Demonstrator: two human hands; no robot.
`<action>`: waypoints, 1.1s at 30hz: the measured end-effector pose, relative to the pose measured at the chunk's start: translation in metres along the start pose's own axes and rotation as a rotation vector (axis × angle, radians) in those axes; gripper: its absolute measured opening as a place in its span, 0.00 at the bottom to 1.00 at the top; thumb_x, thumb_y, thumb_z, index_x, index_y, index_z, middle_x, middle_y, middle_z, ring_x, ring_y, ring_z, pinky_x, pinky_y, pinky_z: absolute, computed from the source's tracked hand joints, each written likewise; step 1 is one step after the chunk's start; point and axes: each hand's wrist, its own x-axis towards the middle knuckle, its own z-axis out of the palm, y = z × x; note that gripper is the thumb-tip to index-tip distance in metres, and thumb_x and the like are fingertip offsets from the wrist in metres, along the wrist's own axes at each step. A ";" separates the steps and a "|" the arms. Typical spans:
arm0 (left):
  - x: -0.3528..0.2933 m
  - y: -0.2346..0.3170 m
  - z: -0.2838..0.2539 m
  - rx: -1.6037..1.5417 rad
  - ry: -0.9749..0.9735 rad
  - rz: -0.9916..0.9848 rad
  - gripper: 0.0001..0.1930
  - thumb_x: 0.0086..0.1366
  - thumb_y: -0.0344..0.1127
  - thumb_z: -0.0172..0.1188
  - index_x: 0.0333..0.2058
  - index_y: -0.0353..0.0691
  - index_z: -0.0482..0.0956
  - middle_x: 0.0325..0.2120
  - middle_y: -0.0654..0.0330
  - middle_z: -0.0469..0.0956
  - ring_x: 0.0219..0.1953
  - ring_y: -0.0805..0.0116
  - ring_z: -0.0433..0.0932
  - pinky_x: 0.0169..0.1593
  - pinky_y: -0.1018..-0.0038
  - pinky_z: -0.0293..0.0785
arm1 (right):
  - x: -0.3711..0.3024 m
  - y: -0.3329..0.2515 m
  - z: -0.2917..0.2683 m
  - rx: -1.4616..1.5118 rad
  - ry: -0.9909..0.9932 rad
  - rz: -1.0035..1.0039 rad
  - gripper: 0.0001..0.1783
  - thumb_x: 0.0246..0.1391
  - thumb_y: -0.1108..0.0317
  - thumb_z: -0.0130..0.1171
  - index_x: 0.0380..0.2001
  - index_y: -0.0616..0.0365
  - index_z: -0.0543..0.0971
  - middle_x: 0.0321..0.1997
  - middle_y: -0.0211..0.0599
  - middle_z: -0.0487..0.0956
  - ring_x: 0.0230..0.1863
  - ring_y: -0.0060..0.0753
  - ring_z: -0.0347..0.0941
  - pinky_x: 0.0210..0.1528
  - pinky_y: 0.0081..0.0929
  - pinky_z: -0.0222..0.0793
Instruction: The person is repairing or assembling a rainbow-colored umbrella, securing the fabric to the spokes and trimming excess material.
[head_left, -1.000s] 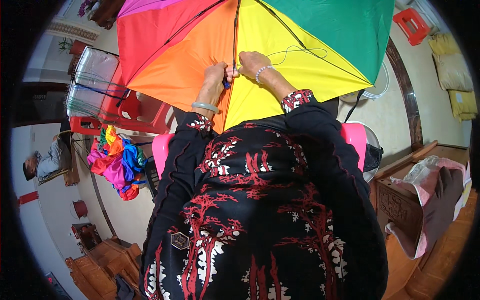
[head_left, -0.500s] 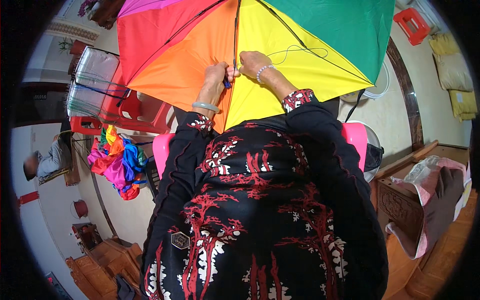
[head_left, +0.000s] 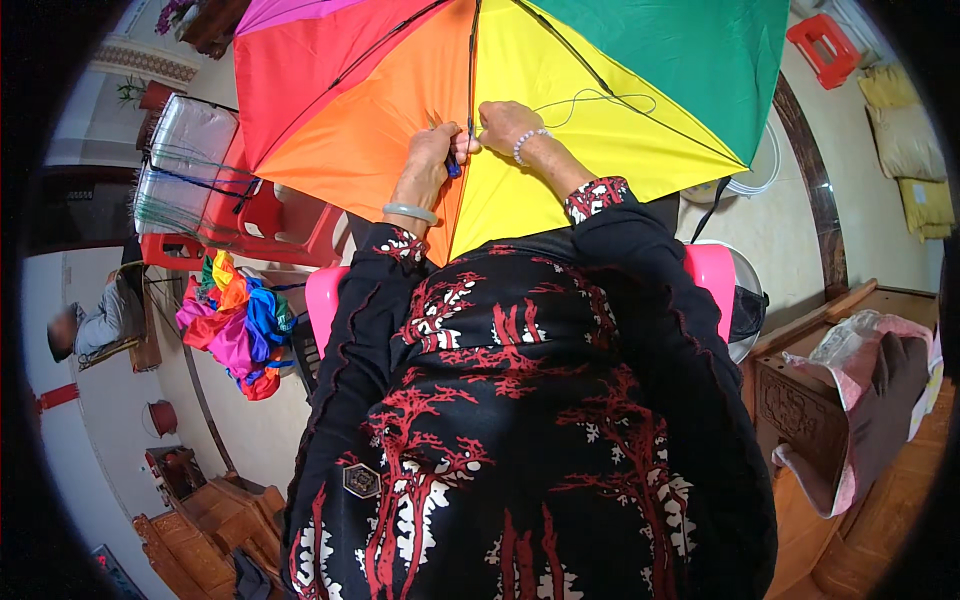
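A rainbow-coloured umbrella [head_left: 365, 135] is spread open over my lap, its dark ribs facing up. My left hand [head_left: 428, 152] is closed beside the middle rib, at the seam between the orange and yellow panels. Small blue-handled thread snips [head_left: 454, 169] are tucked in it, with pointed tips showing above the fingers. My right hand [head_left: 508, 126] pinches close to the same rib, its fingertips almost meeting the left ones. What it grips is hidden. From beside that hand a thin dark thread [head_left: 575, 99] loops over the yellow panel.
On the left, a heap of colourful cloth [head_left: 235, 325] lies near red plastic stools [head_left: 275, 220] and a strapped, clear-wrapped bundle [head_left: 185, 135]. Another red stool [head_left: 823, 52] stands at the far right. Carved wooden furniture [head_left: 800, 410] is close on my right. Further left is another person [head_left: 105, 318].
My left hand has turned slightly, so the pointed tips of the snips now show above its fingers. My right hand and the umbrella stay nearly still.
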 end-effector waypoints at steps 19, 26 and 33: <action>0.005 -0.003 -0.002 0.009 -0.026 -0.001 0.10 0.61 0.31 0.47 0.25 0.30 0.70 0.15 0.53 0.74 0.11 0.73 0.65 0.15 0.80 0.61 | 0.000 -0.001 -0.002 -0.008 -0.011 -0.002 0.14 0.46 0.62 0.56 0.35 0.59 0.76 0.40 0.44 0.76 0.44 0.42 0.73 0.44 0.35 0.69; 0.008 -0.005 -0.004 -0.003 -0.081 -0.004 0.10 0.60 0.31 0.48 0.22 0.32 0.70 0.14 0.54 0.74 0.11 0.73 0.65 0.15 0.81 0.60 | -0.001 -0.001 -0.003 -0.013 -0.011 -0.019 0.14 0.46 0.62 0.55 0.34 0.59 0.76 0.39 0.45 0.76 0.43 0.42 0.73 0.44 0.35 0.68; 0.007 -0.003 -0.003 0.009 -0.113 -0.007 0.12 0.61 0.31 0.47 0.19 0.33 0.70 0.13 0.55 0.73 0.11 0.73 0.64 0.15 0.80 0.59 | 0.004 0.004 0.002 0.051 0.043 -0.036 0.12 0.48 0.64 0.51 0.33 0.59 0.76 0.37 0.47 0.77 0.41 0.45 0.73 0.43 0.35 0.68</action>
